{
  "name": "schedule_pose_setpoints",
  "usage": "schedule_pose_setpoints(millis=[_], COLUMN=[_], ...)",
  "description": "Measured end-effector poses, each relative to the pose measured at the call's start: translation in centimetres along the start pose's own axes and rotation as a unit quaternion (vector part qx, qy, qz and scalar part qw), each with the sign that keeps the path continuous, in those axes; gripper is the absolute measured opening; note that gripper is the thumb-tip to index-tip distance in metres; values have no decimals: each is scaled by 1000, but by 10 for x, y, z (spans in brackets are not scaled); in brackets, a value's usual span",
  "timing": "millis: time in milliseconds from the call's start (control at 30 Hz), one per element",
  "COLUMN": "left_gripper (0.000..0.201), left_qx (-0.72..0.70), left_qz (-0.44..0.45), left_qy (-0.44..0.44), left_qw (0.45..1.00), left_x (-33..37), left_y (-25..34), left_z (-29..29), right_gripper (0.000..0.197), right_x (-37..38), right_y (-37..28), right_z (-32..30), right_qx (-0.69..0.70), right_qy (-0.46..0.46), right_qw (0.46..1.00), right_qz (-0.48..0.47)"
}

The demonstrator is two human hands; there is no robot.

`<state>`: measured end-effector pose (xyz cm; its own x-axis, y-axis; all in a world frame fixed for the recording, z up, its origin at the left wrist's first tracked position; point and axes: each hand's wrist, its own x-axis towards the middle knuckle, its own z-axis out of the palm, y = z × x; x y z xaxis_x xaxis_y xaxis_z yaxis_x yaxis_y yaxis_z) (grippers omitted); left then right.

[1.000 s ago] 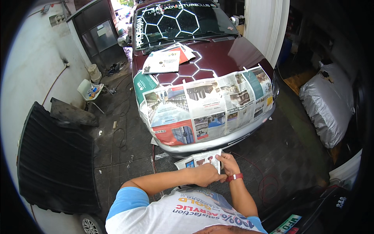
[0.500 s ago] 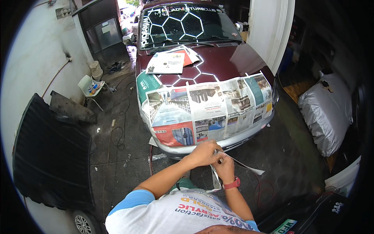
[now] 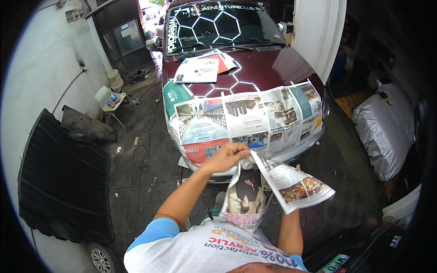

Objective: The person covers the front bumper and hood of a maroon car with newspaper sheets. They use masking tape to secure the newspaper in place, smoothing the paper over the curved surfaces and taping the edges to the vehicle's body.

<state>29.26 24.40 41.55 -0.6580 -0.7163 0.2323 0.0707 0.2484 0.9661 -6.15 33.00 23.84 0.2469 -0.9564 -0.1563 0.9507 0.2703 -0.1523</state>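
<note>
My left hand pinches the top of a newspaper sheet in front of the car's bumper. From that grip the sheet hangs in two parts, one draped near my shirt and the other fanned out to the right. My right hand is mostly hidden behind the right part, with only a fingertip showing above it, so its grip cannot be seen. Beyond my hands, the front of a maroon car is covered with newspaper pages joined by strips of tape. The silver bumper shows below them.
Folded papers lie on the hood. At left are a pale chair with small containers, a dark ribbed panel and a wheel. Cables trail over the floor. A silver-covered bulky object stands at right.
The narrow folded newspaper has spread open into broad hanging parts. My hands, close together before, have moved apart, the right one going rightward behind the paper. The view has shifted slightly.
</note>
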Motion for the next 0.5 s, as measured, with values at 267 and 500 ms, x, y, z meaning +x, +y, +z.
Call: schedule_pose_setpoints(millis=[267, 500], left_gripper=[30, 51], left_qx=[-113, 458], left_qz=[-55, -140], left_qy=[44, 13], left_qw=[991, 878], left_x=[52, 32], left_y=[-45, -108], left_z=[-58, -58], right_gripper=[52, 16], right_x=[-33, -39], right_y=[-19, 7], right_z=[61, 61], right_qx=[-558, -556], right_qy=[155, 217], right_qw=[774, 749], right_qz=[-255, -287])
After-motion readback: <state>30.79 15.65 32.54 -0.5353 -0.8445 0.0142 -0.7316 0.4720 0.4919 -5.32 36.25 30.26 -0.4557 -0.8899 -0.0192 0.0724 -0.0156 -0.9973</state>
